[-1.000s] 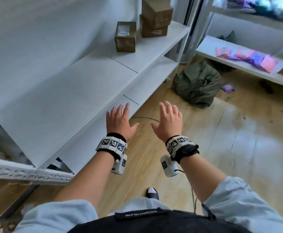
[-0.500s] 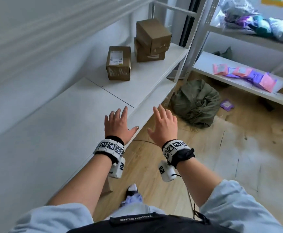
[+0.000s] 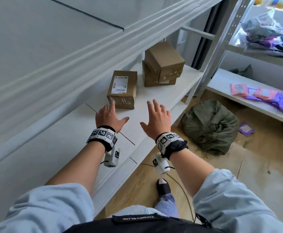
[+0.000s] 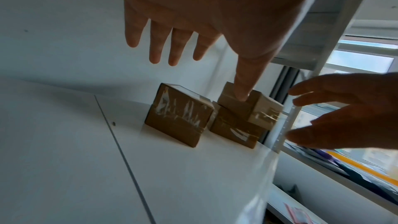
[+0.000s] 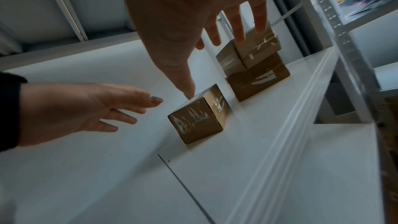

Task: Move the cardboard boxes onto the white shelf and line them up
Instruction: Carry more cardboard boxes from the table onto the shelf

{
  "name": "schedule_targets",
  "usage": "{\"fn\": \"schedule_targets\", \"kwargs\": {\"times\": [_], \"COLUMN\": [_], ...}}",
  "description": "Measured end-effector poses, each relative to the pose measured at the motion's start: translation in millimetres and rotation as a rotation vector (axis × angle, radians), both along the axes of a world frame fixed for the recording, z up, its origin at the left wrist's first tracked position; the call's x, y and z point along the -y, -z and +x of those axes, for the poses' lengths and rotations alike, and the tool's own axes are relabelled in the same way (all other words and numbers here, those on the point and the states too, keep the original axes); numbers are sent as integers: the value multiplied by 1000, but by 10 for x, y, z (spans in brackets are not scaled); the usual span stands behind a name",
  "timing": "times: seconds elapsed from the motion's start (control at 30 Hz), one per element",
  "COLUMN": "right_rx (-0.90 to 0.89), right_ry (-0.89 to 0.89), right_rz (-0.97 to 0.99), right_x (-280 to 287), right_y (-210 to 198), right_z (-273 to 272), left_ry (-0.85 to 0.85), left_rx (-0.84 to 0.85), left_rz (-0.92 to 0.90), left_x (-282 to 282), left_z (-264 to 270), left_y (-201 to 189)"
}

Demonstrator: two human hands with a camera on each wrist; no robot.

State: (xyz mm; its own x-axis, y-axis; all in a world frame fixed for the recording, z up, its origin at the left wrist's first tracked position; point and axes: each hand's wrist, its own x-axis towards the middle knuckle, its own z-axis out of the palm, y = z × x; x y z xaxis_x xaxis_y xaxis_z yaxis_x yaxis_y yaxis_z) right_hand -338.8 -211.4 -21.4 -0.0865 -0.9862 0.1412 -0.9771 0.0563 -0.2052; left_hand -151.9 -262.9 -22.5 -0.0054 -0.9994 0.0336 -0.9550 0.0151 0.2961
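Note:
Three cardboard boxes stand on the white shelf [image 3: 155, 106]. The nearest is a labelled box [image 3: 122, 89] [image 4: 180, 114] [image 5: 199, 116] with clear tape on its front. Behind it, a tilted box [image 3: 165, 59] [image 5: 249, 54] rests askew on a lower box [image 3: 159, 79] [image 5: 258, 81]. My left hand [image 3: 109, 117] [image 4: 185, 40] is open, fingers spread, just short of the labelled box's near left corner. My right hand [image 3: 157, 118] [image 5: 215, 40] is open too, hovering over the shelf to the right of that box. Neither hand holds anything.
An upper shelf board [image 3: 70, 52] overhangs on the left. A green bag [image 3: 211, 126] lies on the wooden floor by the shelf's post. A second rack [image 3: 248, 96] at right carries pink and purple packets [image 3: 265, 96]. A cable runs by my foot [image 3: 163, 185].
The view and both hands have advanced toward the boxes. The hands, earlier over the shelf edge and floor, now reach over the shelf beside the labelled box. The boxes have not moved.

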Motion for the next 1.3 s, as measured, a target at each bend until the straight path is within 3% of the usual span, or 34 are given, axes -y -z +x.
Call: {"fn": "schedule_targets", "kwargs": {"times": [0.33, 0.47, 0.57, 0.8, 1.1, 1.3], "right_rx": [52, 43, 184, 408, 409, 337], "right_ry": [-260, -368, -387, -334, -232, -151], "right_rz": [39, 92, 114, 117, 18, -44], "right_x": [1450, 1720, 1787, 1647, 976, 146], "right_y": [362, 571, 657, 596, 453, 284], "right_z": [-13, 93, 147, 280, 444, 506], "left_ry": [-253, -318, -312, -346, -250, -96], "left_rx": [-28, -114, -229, -270, -231, -234], "left_rz": [94, 162, 149, 47, 18, -16], "left_x": [1153, 1417, 1501, 1281, 564, -213], "left_z": [-148, -116, -161, -193, -81, 1], "left_y": [230, 427, 482, 488, 209, -1]}}
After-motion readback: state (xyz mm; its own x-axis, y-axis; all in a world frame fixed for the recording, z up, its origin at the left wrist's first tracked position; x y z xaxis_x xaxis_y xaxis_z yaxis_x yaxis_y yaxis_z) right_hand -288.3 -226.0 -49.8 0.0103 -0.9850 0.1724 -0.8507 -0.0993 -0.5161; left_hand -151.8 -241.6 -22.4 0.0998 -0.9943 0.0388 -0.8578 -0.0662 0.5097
